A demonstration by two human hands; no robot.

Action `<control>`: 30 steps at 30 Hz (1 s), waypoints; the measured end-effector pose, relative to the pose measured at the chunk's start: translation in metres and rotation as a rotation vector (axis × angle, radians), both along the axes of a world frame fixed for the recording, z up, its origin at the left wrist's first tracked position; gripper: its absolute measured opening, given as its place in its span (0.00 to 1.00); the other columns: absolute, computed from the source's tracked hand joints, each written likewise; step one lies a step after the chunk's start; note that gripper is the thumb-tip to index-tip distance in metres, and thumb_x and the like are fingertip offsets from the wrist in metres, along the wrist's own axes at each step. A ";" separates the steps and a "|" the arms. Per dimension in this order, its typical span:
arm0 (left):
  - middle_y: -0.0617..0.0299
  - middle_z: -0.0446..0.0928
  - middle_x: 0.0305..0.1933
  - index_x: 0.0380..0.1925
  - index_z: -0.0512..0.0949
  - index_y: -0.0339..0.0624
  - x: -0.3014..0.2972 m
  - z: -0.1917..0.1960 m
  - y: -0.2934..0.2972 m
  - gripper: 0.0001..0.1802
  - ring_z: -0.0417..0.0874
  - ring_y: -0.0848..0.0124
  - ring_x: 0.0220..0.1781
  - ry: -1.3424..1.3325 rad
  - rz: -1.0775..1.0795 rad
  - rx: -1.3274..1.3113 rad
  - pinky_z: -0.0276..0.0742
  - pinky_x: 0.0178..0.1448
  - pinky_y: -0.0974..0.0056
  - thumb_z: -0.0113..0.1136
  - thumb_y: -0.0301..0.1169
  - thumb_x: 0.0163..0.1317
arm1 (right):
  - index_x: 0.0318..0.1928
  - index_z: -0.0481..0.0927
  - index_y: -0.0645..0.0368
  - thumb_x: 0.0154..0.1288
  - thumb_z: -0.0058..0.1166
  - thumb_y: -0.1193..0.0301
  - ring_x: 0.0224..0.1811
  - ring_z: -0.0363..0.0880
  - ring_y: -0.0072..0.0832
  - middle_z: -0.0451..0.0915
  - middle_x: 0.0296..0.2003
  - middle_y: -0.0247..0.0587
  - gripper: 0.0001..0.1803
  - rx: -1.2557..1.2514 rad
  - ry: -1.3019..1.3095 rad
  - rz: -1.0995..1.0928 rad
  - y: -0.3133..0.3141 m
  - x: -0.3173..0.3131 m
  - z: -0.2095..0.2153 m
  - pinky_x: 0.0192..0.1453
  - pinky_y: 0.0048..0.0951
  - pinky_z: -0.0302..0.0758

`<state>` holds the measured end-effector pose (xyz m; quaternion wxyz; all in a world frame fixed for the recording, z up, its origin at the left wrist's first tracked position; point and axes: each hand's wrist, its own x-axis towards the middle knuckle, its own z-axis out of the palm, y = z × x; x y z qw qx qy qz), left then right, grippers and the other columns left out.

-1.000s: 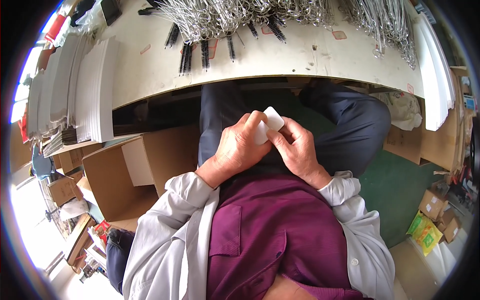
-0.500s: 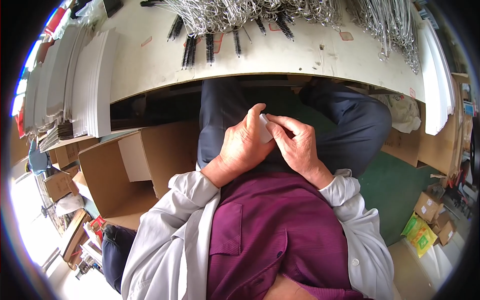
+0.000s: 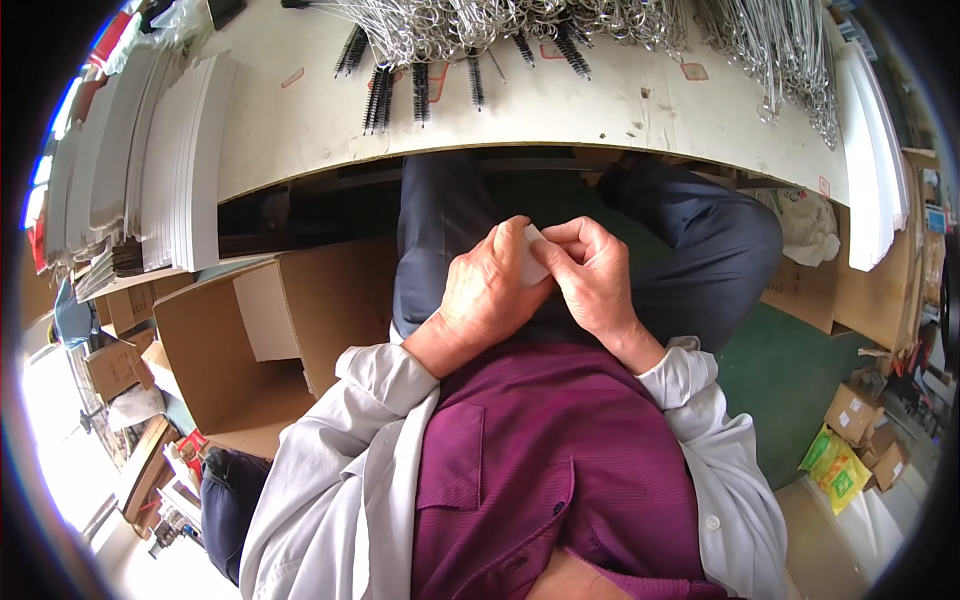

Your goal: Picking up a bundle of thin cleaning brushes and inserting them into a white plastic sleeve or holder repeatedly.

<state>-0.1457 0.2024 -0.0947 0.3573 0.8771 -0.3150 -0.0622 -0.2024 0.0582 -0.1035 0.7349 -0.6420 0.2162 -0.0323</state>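
Observation:
Above my lap, my left hand (image 3: 489, 272) is wrapped round a small white piece (image 3: 533, 262) that looks like card or a narrow carton end. Most of it is hidden by the fingers, so its full shape cannot be made out. My right hand (image 3: 594, 272) is closed at the top right of the same white piece, thumb and forefinger pinched together at its edge. Both hands are close together, in front of the table's near edge.
Wire-handled brushes (image 3: 420, 92) with black bristles lie heaped on the white table (image 3: 300, 140). More wire loops (image 3: 775, 60) are piled at the right. Flat white cartons stand stacked at the left (image 3: 205, 160) and right (image 3: 868, 160). An open cardboard box (image 3: 225, 340) sits at my left.
My right thumb and fingers have shifted slightly and bent more at the top of the white piece. My left hand keeps its hold almost unmoved.

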 end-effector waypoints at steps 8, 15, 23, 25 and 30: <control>0.46 0.84 0.47 0.52 0.76 0.36 -0.004 -0.001 0.007 0.29 0.88 0.46 0.44 0.160 -0.002 0.101 0.86 0.45 0.49 0.75 0.36 0.53 | 0.35 0.82 0.64 0.71 0.67 0.68 0.17 0.73 0.11 0.82 0.22 0.33 0.12 0.104 0.108 -0.028 -0.009 -0.001 0.003 0.18 0.19 0.67; 0.47 0.84 0.46 0.52 0.77 0.36 -0.008 -0.003 0.010 0.29 0.89 0.48 0.44 0.125 0.015 0.040 0.86 0.46 0.51 0.76 0.33 0.51 | 0.31 0.82 0.64 0.72 0.66 0.67 0.15 0.72 0.12 0.81 0.20 0.32 0.14 0.116 0.112 -0.038 -0.009 0.001 0.004 0.16 0.19 0.65; 0.48 0.84 0.38 0.48 0.76 0.36 -0.005 -0.001 0.008 0.26 0.88 0.48 0.37 0.020 0.029 -0.022 0.86 0.38 0.50 0.74 0.33 0.52 | 0.31 0.81 0.65 0.73 0.64 0.72 0.24 0.76 0.11 0.82 0.20 0.32 0.12 -0.246 -0.057 -0.027 -0.001 -0.003 0.003 0.27 0.21 0.71; 0.48 0.84 0.38 0.48 0.76 0.36 -0.004 0.001 0.008 0.26 0.88 0.49 0.37 0.028 0.037 -0.018 0.86 0.39 0.50 0.74 0.34 0.53 | 0.36 0.85 0.66 0.73 0.64 0.71 0.28 0.80 0.14 0.85 0.26 0.37 0.09 -0.244 -0.086 0.022 -0.003 -0.005 0.006 0.31 0.23 0.76; 0.46 0.84 0.41 0.49 0.76 0.35 -0.001 0.000 0.010 0.26 0.88 0.48 0.39 0.055 0.026 -0.032 0.87 0.41 0.49 0.74 0.34 0.53 | 0.55 0.85 0.66 0.71 0.66 0.70 0.38 0.87 0.28 0.88 0.39 0.48 0.16 -0.348 -0.223 0.085 0.001 -0.008 -0.003 0.43 0.29 0.81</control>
